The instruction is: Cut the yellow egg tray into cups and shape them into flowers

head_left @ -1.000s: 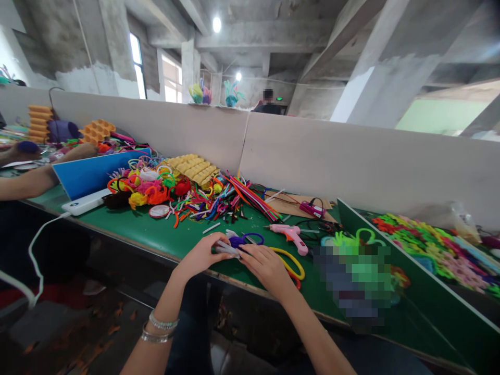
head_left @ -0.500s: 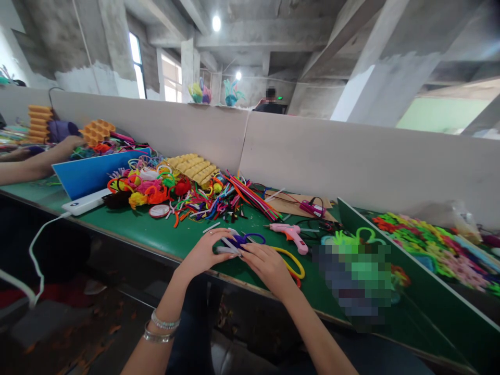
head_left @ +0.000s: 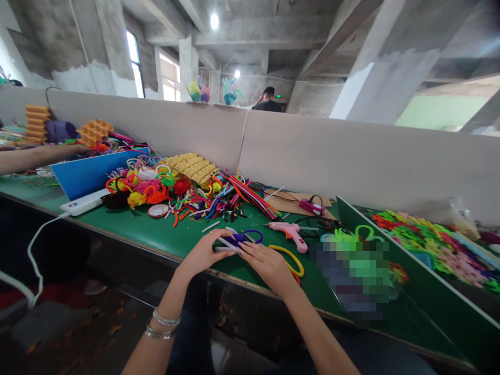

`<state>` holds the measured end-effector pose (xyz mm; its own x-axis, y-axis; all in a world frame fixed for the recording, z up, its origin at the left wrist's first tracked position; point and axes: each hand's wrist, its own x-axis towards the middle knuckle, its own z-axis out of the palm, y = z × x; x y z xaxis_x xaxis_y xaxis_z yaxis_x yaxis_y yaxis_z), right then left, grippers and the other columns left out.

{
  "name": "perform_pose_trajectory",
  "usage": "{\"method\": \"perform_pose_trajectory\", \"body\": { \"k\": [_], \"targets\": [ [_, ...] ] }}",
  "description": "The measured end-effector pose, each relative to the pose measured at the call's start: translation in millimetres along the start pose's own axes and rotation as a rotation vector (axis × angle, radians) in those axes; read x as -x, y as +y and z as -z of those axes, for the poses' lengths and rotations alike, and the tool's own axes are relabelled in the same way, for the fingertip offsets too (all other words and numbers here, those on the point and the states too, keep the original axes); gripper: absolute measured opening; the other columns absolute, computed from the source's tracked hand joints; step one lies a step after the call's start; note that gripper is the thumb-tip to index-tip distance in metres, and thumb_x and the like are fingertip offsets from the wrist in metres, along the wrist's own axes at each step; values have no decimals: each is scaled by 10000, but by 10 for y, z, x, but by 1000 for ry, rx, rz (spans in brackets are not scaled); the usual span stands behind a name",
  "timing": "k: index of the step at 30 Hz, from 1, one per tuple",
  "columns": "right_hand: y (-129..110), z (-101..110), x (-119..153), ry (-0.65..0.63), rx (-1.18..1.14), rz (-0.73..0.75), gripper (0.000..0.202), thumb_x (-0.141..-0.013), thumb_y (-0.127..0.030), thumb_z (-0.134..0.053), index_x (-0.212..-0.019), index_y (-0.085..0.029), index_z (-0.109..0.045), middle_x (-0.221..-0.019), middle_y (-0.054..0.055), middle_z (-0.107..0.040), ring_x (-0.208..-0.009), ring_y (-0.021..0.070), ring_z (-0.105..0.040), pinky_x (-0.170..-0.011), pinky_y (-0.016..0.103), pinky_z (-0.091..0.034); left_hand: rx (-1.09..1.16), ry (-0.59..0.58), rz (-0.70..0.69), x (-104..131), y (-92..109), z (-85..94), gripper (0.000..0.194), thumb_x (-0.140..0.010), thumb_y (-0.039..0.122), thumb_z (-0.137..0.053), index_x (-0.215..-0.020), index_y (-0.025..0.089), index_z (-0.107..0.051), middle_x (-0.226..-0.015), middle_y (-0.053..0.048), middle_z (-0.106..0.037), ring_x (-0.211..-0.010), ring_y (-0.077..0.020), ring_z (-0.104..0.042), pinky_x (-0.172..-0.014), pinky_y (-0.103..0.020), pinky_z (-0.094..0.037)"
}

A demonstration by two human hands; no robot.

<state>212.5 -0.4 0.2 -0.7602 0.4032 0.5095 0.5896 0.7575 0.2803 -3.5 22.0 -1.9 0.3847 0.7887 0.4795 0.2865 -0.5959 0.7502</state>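
Observation:
A dark purple pipe-cleaner piece [head_left: 253, 236] with a loop sticks up between my two hands near the table's front edge. My left hand [head_left: 209, 250] curls around its left side, together with pale, translucent strips [head_left: 225, 243] that look stiff. My right hand [head_left: 267, 263] has its fingertips pressed on the purple piece from the right. Its fingers partly hide the piece, so the exact grip is not clear. Beside my right hand lies a yellow pipe cleaner [head_left: 295, 259] bent in a curve. Behind it rests a pink glue gun [head_left: 289, 233].
Mixed pipe cleaners [head_left: 156, 182] pile up at the left beside a yellow egg-crate tray [head_left: 193, 167]. A blue board [head_left: 94, 174], a white power strip [head_left: 84, 204] and a green divider [head_left: 390, 255] stand around. A co-worker's arm [head_left: 42, 156] reaches in at far left.
My hands stay together around the purple piece, with only slight finger movement. The co-worker's arm at the left has shifted and straightened across the pile.

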Motion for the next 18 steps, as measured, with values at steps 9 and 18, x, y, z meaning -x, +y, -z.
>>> {"method": "perform_pose_trajectory", "body": {
  "k": [9, 18],
  "targets": [
    [-52, 53, -36, -20, 232, 154, 344, -857, -55, -341, -1110, -107, -569, -1199, 75, -558, -1091, 209, -527, -767, 314, -526, 93, 1, 33, 6, -74, -29, 383, -690, 321, -640, -1030, 187, -527, -1077, -68, -561, -1027, -186, -516, -881, -337, -418],
    [-30, 50, -18, 0, 196, 116, 341, -860, -62, -335, -1101, -104, -573, -1181, 87, -570, -1072, 212, -542, -800, 341, -519, 257, -45, 55, 33, -61, -81, 504, -697, 283, -636, -1154, 203, -438, -1191, -98, -486, -1128, -218, -451, -892, -363, -429]
  ]
}}
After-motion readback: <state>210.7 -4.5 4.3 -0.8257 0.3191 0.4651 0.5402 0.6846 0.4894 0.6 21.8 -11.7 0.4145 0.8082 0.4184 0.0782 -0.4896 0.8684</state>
